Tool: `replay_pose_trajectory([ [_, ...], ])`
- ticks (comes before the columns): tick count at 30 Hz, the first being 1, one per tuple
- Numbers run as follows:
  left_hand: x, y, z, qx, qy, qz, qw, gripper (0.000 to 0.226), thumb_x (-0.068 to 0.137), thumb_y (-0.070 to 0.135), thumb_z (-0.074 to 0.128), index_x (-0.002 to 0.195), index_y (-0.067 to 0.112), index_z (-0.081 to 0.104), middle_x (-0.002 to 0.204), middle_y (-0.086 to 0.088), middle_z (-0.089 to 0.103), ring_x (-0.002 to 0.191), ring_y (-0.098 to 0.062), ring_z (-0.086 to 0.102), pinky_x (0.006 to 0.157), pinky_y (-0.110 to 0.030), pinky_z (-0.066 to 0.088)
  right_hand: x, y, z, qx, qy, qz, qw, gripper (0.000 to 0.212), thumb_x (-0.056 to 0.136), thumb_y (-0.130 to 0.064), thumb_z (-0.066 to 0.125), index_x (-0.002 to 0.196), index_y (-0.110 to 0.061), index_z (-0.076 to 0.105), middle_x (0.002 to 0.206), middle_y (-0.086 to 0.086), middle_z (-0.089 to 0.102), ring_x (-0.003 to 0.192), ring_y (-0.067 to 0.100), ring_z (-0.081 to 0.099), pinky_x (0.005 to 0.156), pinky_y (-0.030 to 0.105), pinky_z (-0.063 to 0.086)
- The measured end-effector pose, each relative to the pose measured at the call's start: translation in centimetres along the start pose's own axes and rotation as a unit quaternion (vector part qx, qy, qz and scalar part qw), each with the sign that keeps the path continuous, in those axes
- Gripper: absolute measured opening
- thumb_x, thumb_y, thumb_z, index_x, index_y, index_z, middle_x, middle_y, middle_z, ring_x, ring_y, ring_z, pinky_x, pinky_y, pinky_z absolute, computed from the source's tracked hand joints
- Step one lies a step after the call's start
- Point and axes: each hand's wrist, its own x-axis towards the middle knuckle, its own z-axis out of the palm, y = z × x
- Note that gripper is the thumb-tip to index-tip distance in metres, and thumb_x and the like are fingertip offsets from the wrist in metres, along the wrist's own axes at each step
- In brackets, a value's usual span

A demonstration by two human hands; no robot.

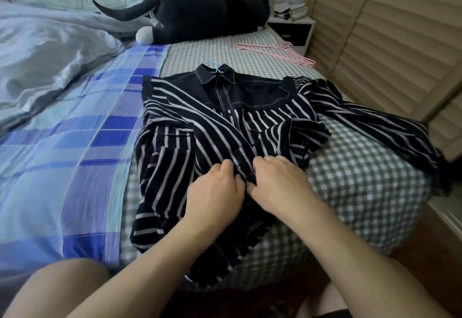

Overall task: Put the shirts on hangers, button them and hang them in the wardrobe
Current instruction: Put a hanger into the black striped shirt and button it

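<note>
step: buttoning | striped shirt point(175, 127) lay flat on bed point(350, 182) for steady placket | left hand point(215, 190), right hand point(277, 187) fingers pinched front edges together

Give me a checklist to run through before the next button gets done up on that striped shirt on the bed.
1. Hanger in the shirt: ok. A light blue hanger hook sticks out of the collar of the black shirt with white stripes.
2. Both hands on the placket: ok. The left hand and the right hand pinch the front edges low down.
3. Upper buttons closed: cannot tell; the front is partly rumpled.
4. Shirt lying flat: not ok. The sleeves are bunched and twisted.
5. Spare hangers: ok. Pink wire hangers lie on the green checked sheet.
6. Wardrobe open: cannot tell.
</note>
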Motion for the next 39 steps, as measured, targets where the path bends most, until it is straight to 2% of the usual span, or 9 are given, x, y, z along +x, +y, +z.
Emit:
replay_pose_trajectory([
  [9, -1.5, 0.9, 0.8, 0.010, 0.024, -0.006, 1.000, 0.029, 0.100, 0.049, 0.039, 0.088, 0.023, 0.038, 0.085, 0.007, 0.048, 0.067, -0.014, 0.051, 0.048, -0.029, 0.030, -1.1, 1.3, 1.7, 0.146, 0.023, 0.066, 0.987, 0.006, 0.097, -0.023, 0.063, 0.095, -0.022, 0.069, 0.094, -0.009, 0.062, 0.087, 0.011, 0.058, 0.072, 0.025, 0.047],
  [13, -1.9, 2.3, 0.8, 0.002, 0.014, -0.032, 0.999, 0.033, 0.095, 0.055, 0.038, 0.094, 0.022, 0.042, 0.095, 0.004, 0.049, 0.085, -0.019, 0.056, 0.061, -0.035, 0.046, -0.7, 2.8, 1.0, 0.317, -0.068, 0.145, 0.935, 0.015, 0.095, -0.022, 0.067, 0.080, -0.023, 0.070, 0.066, -0.010, 0.061, 0.055, 0.001, 0.052, 0.053, 0.018, 0.043],
  [16, -1.6, 3.2, 1.0, 0.016, 0.014, -0.044, 0.999, 0.043, 0.098, 0.057, 0.036, 0.098, 0.017, 0.053, 0.100, 0.001, 0.054, 0.093, -0.022, 0.059, 0.064, -0.036, 0.045, -0.5, 3.3, 0.7, 0.430, -0.089, 0.192, 0.878, 0.025, 0.092, -0.016, 0.065, 0.068, -0.016, 0.063, 0.061, -0.005, 0.055, 0.061, 0.009, 0.050, 0.063, 0.027, 0.044],
  [19, -1.3, 3.1, 1.8, 0.048, 0.034, -0.020, 0.998, 0.042, 0.096, 0.056, 0.048, 0.093, 0.015, 0.056, 0.093, -0.001, 0.056, 0.082, -0.021, 0.061, 0.053, -0.032, 0.041, 0.1, 3.4, 0.4, 0.485, -0.108, 0.231, 0.836, 0.032, 0.086, -0.012, 0.064, 0.059, -0.017, 0.048, 0.062, -0.001, 0.043, 0.067, 0.017, 0.042, 0.069, 0.034, 0.039],
  [22, -1.5, 2.8, 1.9, 0.048, 0.040, 0.007, 0.998, 0.031, 0.093, 0.045, 0.058, 0.084, 0.016, 0.052, 0.082, 0.001, 0.053, 0.070, -0.019, 0.058, 0.047, -0.029, 0.035, 0.4, 3.4, 0.5, 0.516, -0.129, 0.248, 0.810, 0.026, 0.085, -0.015, 0.066, 0.060, -0.018, 0.059, 0.070, 0.004, 0.049, 0.074, 0.021, 0.047, 0.074, 0.035, 0.044],
  [26, -1.7, 2.0, 0.6, -0.052, 0.020, -0.009, 0.998, 0.026, 0.096, 0.040, 0.057, 0.081, 0.021, 0.045, 0.080, 0.010, 0.047, 0.067, -0.009, 0.048, 0.050, -0.025, 0.033, 0.0, 3.3, 1.0, 0.527, -0.130, 0.223, 0.810, 0.024, 0.090, -0.024, 0.071, 0.089, 0.000, 0.069, 0.083, 0.010, 0.072, 0.084, 0.016, 0.066, 0.084, 0.033, 0.052],
  [31, -2.5, 0.7, -2.3, -0.185, 0.005, -0.044, 0.982, 0.022, 0.093, 0.036, 0.070, 0.078, 0.029, 0.055, 0.070, 0.011, 0.060, 0.068, -0.003, 0.057, 0.057, -0.016, 0.038, -0.3, 3.2, 0.8, 0.539, -0.137, 0.201, 0.806, 0.028, 0.093, -0.024, 0.071, 0.093, 0.004, 0.070, 0.091, 0.016, 0.075, 0.089, 0.020, 0.074, 0.098, 0.044, 0.055],
  [36, -2.7, 0.6, -2.6, -0.116, 0.016, -0.001, 0.993, 0.023, 0.093, 0.033, 0.070, 0.080, 0.025, 0.053, 0.075, 0.012, 0.055, 0.072, -0.004, 0.053, 0.060, -0.016, 0.038, -0.5, 3.1, -0.6, 0.568, -0.142, 0.200, 0.785, 0.016, 0.093, -0.021, 0.071, 0.091, -0.007, 0.077, 0.093, 0.001, 0.079, 0.099, 0.014, 0.073, 0.105, 0.042, 0.049],
  [39, -2.3, 0.6, -1.9, -0.167, -0.017, -0.049, 0.985, 0.023, 0.091, 0.034, 0.072, 0.078, 0.026, 0.054, 0.073, 0.011, 0.059, 0.070, -0.004, 0.055, 0.059, -0.017, 0.038, -0.8, 2.6, -1.0, 0.576, -0.139, 0.194, 0.782, 0.014, 0.092, -0.021, 0.073, 0.088, -0.009, 0.077, 0.094, -0.002, 0.079, 0.102, 0.011, 0.071, 0.101, 0.035, 0.047],
])
